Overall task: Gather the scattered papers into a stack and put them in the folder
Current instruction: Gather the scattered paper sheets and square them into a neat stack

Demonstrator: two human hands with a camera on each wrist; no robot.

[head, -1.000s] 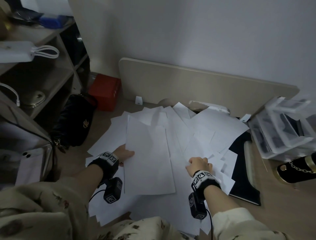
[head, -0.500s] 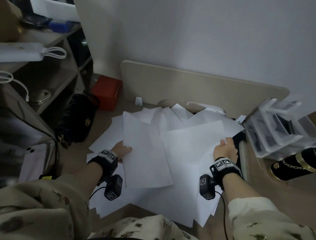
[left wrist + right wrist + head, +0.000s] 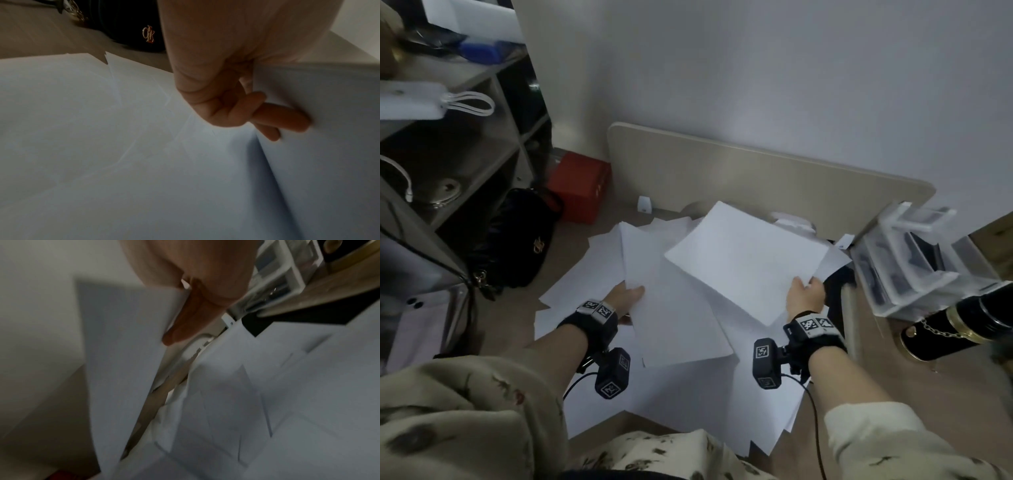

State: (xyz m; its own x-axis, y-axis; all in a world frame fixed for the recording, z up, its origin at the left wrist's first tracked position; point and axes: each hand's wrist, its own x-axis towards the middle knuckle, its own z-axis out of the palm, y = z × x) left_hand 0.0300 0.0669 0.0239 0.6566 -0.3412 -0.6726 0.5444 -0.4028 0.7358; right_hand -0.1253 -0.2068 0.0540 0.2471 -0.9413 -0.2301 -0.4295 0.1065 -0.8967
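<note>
Both hands have hold of loose paper, partway through pulling the mess into one pile.

The right hand (image 3: 805,295) has its grip clamped on the near corner of a raised sheaf (image 3: 748,260), thumb on top and a finger (image 3: 180,324) underneath; the left hand (image 3: 627,298) pinches the edge of another sheet (image 3: 671,308), fingers (image 3: 281,118) curled beneath it. To do this well, I'd say the lifted sheaf should come down square on the left hand's sheet, edges tapped level before more are swept in, since thin sheets slide and fan easily. Out from the grips, the scattered papers (image 3: 688,394) spread over the floor toward the person's knees and the left. The dark folder (image 3: 835,291) lies just beside the right hand, partly under paper.
</note>
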